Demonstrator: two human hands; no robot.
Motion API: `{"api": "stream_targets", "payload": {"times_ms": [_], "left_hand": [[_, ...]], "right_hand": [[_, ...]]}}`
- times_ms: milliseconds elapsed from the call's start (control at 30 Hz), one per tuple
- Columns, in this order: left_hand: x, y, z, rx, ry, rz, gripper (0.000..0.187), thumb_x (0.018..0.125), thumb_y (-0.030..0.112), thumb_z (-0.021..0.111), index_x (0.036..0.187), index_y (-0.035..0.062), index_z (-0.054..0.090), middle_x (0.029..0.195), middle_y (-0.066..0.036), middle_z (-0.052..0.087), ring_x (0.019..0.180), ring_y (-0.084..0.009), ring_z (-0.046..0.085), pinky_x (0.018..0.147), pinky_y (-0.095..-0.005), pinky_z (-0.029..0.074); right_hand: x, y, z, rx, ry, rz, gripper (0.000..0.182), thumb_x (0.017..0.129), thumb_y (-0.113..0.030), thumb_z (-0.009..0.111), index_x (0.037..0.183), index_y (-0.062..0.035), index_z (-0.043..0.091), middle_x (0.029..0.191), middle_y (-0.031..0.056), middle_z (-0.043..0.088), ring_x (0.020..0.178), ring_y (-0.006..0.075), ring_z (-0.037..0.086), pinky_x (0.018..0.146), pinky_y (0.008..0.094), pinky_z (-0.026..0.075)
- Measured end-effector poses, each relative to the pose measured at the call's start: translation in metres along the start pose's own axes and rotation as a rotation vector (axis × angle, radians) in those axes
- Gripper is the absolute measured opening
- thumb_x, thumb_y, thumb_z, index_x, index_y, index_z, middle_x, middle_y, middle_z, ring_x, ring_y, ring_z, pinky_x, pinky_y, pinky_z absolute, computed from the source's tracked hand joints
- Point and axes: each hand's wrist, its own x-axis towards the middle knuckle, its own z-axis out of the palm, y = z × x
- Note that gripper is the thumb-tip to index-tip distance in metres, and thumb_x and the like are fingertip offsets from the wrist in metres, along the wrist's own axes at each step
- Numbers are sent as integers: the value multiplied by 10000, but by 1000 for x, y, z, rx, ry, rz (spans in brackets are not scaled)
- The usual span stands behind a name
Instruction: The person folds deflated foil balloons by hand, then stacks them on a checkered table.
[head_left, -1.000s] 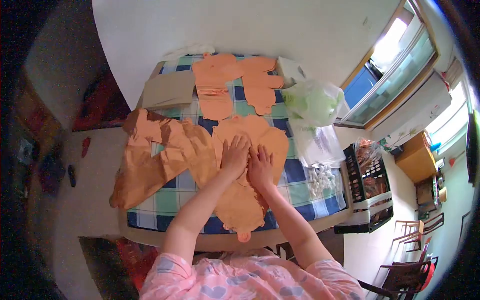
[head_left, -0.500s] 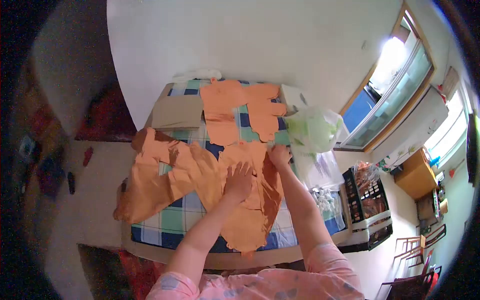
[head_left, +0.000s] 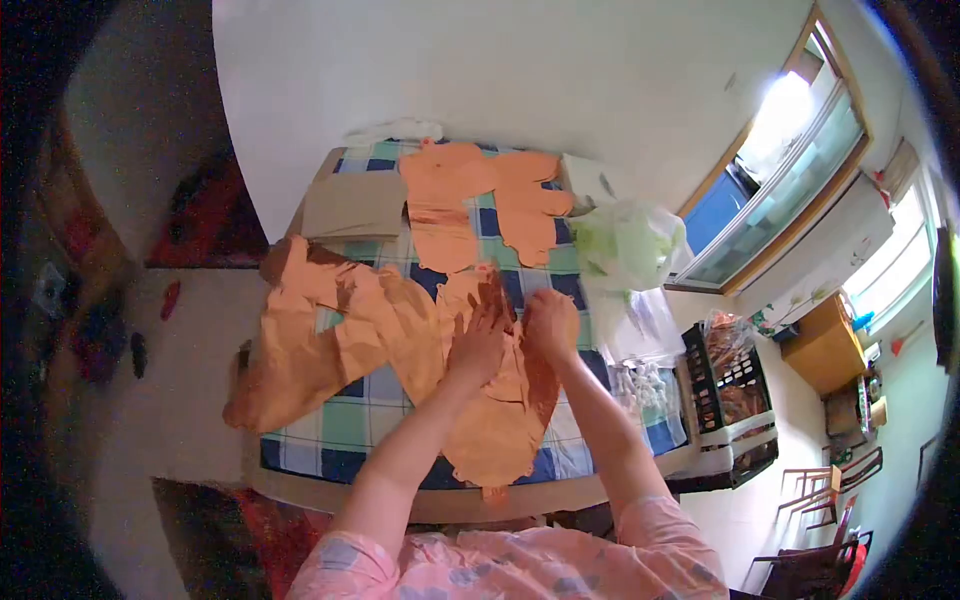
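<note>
A flat, shiny orange foil balloon (head_left: 490, 430), uninflated, lies lengthwise in front of me on the checked cloth. My left hand (head_left: 477, 345) presses on its upper middle with the fingers stretched out, so open. On its right side my right hand (head_left: 546, 325) is closed, curled over a fold of the foil; the fingertips are partly hidden. Dark creases run between the two hands. Left of it spreads a larger crumpled orange foil piece (head_left: 320, 365). Two more flat foil pieces, one wider (head_left: 443, 210) and one with rounded lobes (head_left: 528, 205), lie farther back.
A brown cardboard piece (head_left: 355, 207) rests at the back left of the checked cloth (head_left: 375, 430). Along the right side are a greenish plastic bag (head_left: 632, 245) and clear plastic with white strands (head_left: 648, 395). A black crate (head_left: 735, 400) stands beyond the right edge.
My right hand has moved left, toward my left hand, bringing the foil's right edge inward. My left hand stays on the foil. The whole view has shifted slightly.
</note>
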Motion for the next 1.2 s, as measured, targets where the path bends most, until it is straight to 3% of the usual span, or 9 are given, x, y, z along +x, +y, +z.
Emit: {"api": "stream_targets", "payload": {"times_ms": [133, 367, 467, 567, 667, 800, 867, 1000, 1200], "left_hand": [[1, -3, 15, -9, 19, 0, 457, 904, 271, 434, 1320, 83, 439, 1419, -88, 377, 1350, -271, 280, 1080, -558, 181], [0, -4, 19, -17, 88, 17, 478, 884, 237, 469, 1333, 80, 424, 1409, -108, 393, 1344, -278, 302, 1081, -555, 176], [1, -8, 24, -29, 183, 56, 441, 890, 214, 470, 1294, 39, 459, 1352, -152, 452, 1280, -310, 382, 1065, -502, 249], [2, 5, -30, -263, 248, 31, 338, 841, 161, 516, 1136, 1, 546, 1148, -155, 565, 1125, -325, 488, 990, -492, 327], [23, 23, -31, -372, 380, 317, 248, 796, 120, 542, 1012, 2, 577, 974, -145, 583, 989, -333, 526, 931, -489, 360], [68, 19, 6, -89, -28, 177, 295, 817, 160, 482, 1068, 51, 592, 1146, -128, 580, 1127, -264, 498, 989, -507, 302], [71, 4, 22, -58, 5, 86, 362, 855, 179, 436, 1183, 72, 547, 1264, -111, 518, 1225, -237, 434, 1033, -546, 228], [86, -24, 38, -76, -25, 3, 429, 901, 193, 380, 1312, 99, 460, 1440, -71, 365, 1349, -215, 310, 1068, -613, 104], [63, -14, 16, -8, 114, -70, 435, 926, 230, 377, 1334, 93, 436, 1456, -79, 333, 1366, -221, 270, 1110, -509, 139]], "right_hand": [[-48, 7, 28, -61, 95, -360, 303, 794, -84, 554, 1090, -81, 622, 1184, 138, 584, 1140, 331, 514, 1001, 496, 355], [-70, -8, 36, -36, 89, -328, 452, 761, -56, 550, 1210, -102, 577, 1276, 148, 521, 1222, 310, 452, 1040, 538, 291], [-72, -5, 37, -44, 81, -334, 481, 774, -84, 544, 1253, -115, 539, 1288, 157, 508, 1228, 313, 442, 1043, 537, 282], [-71, -3, 39, -88, 83, -372, 487, 783, -127, 545, 1267, -84, 511, 1296, 165, 497, 1234, 323, 429, 1050, 545, 264], [-70, 7, 44, -77, -93, -329, 564, 847, -235, 517, 1367, -56, 390, 1405, 138, 395, 1334, 299, 311, 1097, 520, 188], [-74, -13, 24, -194, -112, -324, 513, 816, -202, 545, 1297, -50, 452, 1357, 148, 431, 1300, 318, 344, 1082, 523, 217], [-74, -9, 33, -5, 73, -359, 421, 793, -141, 545, 1200, -40, 530, 1285, 165, 491, 1245, 331, 410, 1060, 530, 250], [-74, -13, 29, -24, 65, -335, 425, 805, -85, 515, 1230, -84, 512, 1279, 143, 493, 1243, 319, 416, 1042, 534, 278], [-75, -14, 29, 33, 82, -325, 379, 826, -88, 504, 1204, -79, 533, 1258, 140, 499, 1217, 319, 443, 1016, 548, 301]]}}
